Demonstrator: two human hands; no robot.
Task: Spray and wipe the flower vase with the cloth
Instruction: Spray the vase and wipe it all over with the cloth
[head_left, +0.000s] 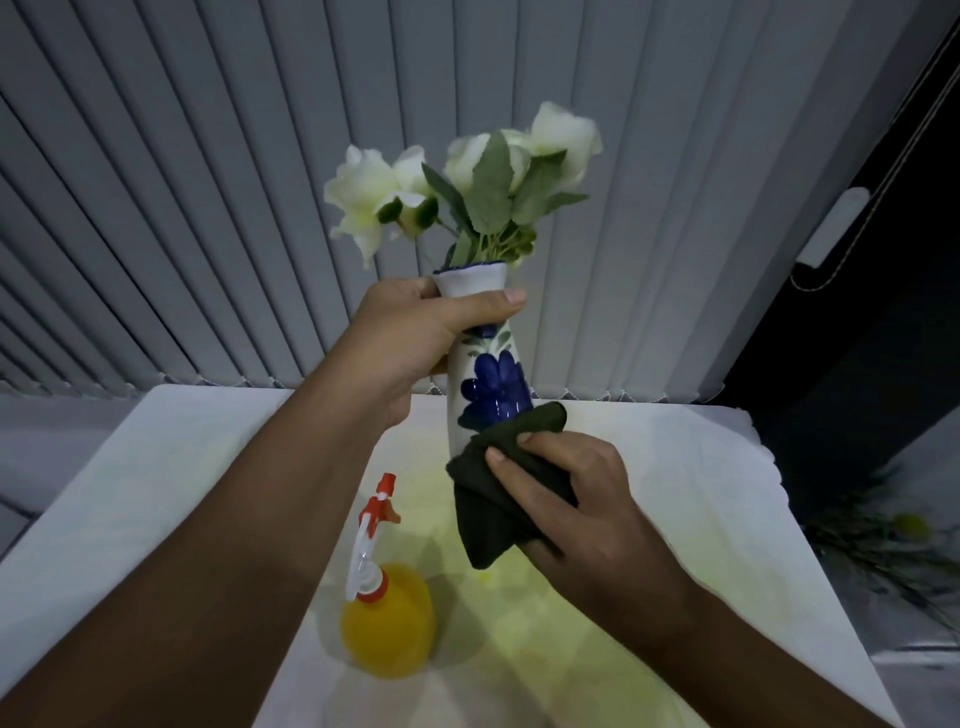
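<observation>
A white ceramic vase (485, 374) painted with a blue flower is held up above the table, with white artificial flowers (457, 182) standing in it. My left hand (415, 332) grips the vase round its neck, just under the rim. My right hand (566, 493) holds a dark folded cloth (493, 499) and presses it against the lower part of the vase, hiding the base. A spray bottle (387, 613) of orange liquid with a red and white trigger head stands on the table below my left forearm.
The table is covered with a white cloth (156, 493). Grey vertical blinds (208, 182) hang right behind it. A dark window frame with a handle (836, 228) is at the right, and some dark foliage (893, 540) lies beyond the table's right edge.
</observation>
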